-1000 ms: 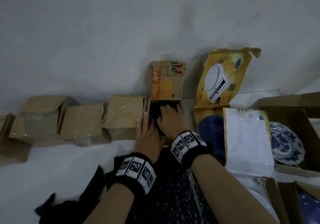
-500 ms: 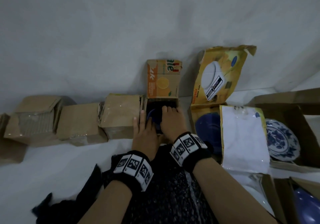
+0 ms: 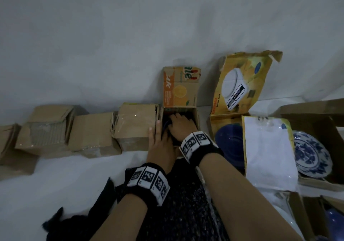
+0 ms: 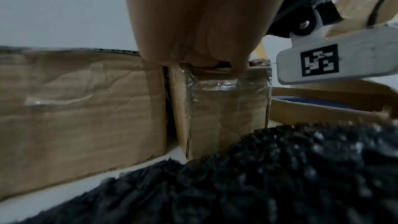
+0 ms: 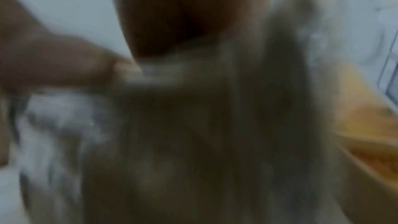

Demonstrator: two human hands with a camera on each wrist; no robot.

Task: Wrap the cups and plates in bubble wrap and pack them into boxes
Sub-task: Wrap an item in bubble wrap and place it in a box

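Observation:
A small open cardboard box (image 3: 197, 123) with an orange-printed flap (image 3: 179, 91) stands against the wall. My right hand (image 3: 179, 127) reaches down into it, fingers bent over a dark blue cup (image 3: 165, 126) of which only a sliver shows. My left hand (image 3: 158, 140) lies at the box's left wall with straight fingers; two fingertips (image 3: 158, 123) rest by the neighbouring box. In the left wrist view my left hand's palm (image 4: 193, 14) sits on the taped front wall (image 4: 228, 108). The right wrist view is blurred. Dark-looking bubble wrap (image 3: 182, 212) (image 4: 280, 176) covers my lap.
Three closed cardboard boxes (image 3: 135, 127) (image 3: 93, 134) (image 3: 48, 129) line the wall to the left. On the right, a yellow kitchen-scale box holds a dark blue plate (image 3: 229, 144) under a white flap (image 3: 268, 153). A blue-and-white patterned plate (image 3: 310, 153) lies in a brown box.
My right hand has sunk deeper into the small box and now covers the blue cup that showed half a second ago. The left hand has stayed at the box's left wall.

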